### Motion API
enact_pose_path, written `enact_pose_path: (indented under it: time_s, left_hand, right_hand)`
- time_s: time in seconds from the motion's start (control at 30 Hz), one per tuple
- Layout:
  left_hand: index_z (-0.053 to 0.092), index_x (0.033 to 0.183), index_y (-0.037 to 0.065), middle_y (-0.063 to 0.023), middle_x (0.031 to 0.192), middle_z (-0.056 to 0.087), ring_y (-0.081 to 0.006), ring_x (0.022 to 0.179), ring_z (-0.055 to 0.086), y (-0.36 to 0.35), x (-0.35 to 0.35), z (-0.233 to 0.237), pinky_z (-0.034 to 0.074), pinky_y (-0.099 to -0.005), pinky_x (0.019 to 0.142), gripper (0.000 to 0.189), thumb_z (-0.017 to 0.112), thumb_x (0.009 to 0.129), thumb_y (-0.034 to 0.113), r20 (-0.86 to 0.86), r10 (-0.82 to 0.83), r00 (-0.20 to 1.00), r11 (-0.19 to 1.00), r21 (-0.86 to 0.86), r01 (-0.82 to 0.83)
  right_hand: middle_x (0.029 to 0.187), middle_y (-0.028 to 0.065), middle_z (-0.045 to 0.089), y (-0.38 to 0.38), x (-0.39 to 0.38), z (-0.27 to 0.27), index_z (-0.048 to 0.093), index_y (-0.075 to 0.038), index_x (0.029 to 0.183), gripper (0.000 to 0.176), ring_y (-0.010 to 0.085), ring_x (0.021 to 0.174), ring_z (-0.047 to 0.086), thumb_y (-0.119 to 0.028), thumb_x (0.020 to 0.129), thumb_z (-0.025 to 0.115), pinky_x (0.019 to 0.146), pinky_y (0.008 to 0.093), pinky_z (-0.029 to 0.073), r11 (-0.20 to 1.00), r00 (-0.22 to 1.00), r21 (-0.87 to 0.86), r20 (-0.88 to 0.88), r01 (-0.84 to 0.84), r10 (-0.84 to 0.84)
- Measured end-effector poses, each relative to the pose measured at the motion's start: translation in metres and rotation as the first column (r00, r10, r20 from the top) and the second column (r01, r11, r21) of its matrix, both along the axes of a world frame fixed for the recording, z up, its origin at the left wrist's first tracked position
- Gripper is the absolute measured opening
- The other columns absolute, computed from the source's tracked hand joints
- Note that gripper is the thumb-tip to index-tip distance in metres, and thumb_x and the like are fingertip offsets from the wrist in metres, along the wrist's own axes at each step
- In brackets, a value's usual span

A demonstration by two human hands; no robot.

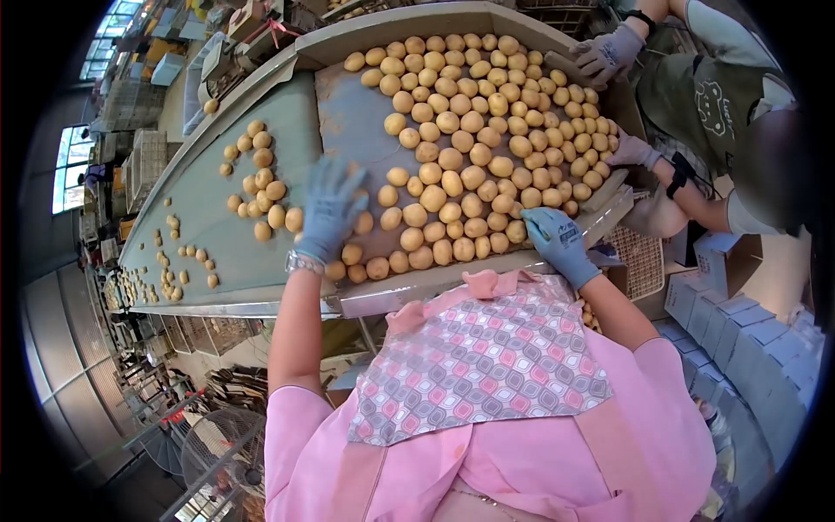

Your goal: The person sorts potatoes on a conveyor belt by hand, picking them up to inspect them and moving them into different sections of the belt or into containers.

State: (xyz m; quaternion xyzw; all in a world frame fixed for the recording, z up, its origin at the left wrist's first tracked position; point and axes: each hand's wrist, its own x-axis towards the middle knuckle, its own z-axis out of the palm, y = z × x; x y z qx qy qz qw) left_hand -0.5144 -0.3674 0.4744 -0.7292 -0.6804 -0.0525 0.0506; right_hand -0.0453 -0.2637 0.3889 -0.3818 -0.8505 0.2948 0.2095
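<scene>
My left hand [323,211], in a blue-grey glove and smeared by motion, is over the joint between the green belt and the grey sorting table, fingers spread. Round yellow-orange fruits [463,139] that look like citrus cover much of the table; a few lie right beside this hand. My right hand [561,241], in a matching glove, reaches over the table's near edge at the lower right. Its fingers are stretched out, slightly bent, and their tips are at the closest fruit [516,231]. The palm side is hidden.
The green conveyor belt [217,187] runs off to the left with scattered fruits. Across the table's right end, a co-worker's two gloved hands [611,54] are at the fruits and rim. A plastic crate [637,261] and stacked boxes [739,331] stand at the right. A fan [224,452] is at lower left.
</scene>
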Motion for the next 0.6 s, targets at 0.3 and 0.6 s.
enact_pose_path:
  time_s: [0.3, 0.6]
  left_hand:
    - [0.07, 0.104, 0.019, -0.0054, 0.114, 0.069, -0.0272, 0.088, 0.069, 0.041, 0.108, -0.022, 0.058, -0.0446, 0.075, 0.019, 0.072, 0.086, 0.014, -0.121, -0.071, 0.99, 0.988, -0.142, 0.054]
    - [0.072, 0.107, 0.016, -0.0072, 0.098, 0.075, -0.0297, 0.085, 0.075, 0.045, 0.131, -0.058, 0.06, -0.0402, 0.073, 0.008, 0.068, 0.101, 0.019, -0.039, 0.313, 0.949, 0.925, -0.215, -0.313]
  right_hand:
    - [0.112, 0.0082, 0.076, -0.001, -0.003, 0.005, 0.075, -0.014, 0.119, 0.022, 0.0324, 0.101, 0.072, -0.021, 0.099, 0.071, 0.087, 0.0447, 0.057, 1.0, 0.999, -0.001, 0.027, 0.016, -0.016]
    - [0.124, 0.0059, 0.072, 0.054, -0.181, 0.073, 0.078, -0.016, 0.115, 0.025, 0.0304, 0.116, 0.068, -0.018, 0.09, 0.073, 0.098, 0.0426, 0.055, 0.895, 0.929, 0.419, -0.249, -0.151, 0.273]
